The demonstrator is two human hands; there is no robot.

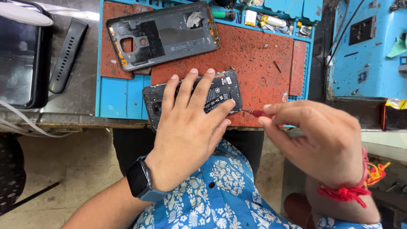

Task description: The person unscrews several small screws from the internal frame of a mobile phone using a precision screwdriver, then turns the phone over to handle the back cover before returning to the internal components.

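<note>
Phone (220, 91) lies opened, back off, at the near edge of the red mat (254, 59), its long axis running left to right across your view and tilted slightly up toward the right. Your left hand (190, 127) lies flat over its left and middle part, fingers spread and pressing it down rather than closing round it; only the right end with the battery label shows past your fingertips. Your right hand (313, 135) sits just to the right of the phone, fingers pinched shut on a thin red-handled screwdriver (254, 113), whose tip points left and meets the phone's lower right corner. So the tool comes in along the long axis from the right, and your right hand is the nearer one to that corner. The phone's near side hangs close to the bench edge, with your lap directly below, so there is little room toward you. To the right the mat ends soon and a blue box (364, 46) stands well apart. Beyond the phone the mat is open, with a few specks and small screws, up to the removed back cover (163, 36) lying inside-up. Farther back, a blue tray (271, 19) holds small parts. Off to the left a black strap (68, 55) lies on the metal bench, well apart from your hands.
</note>
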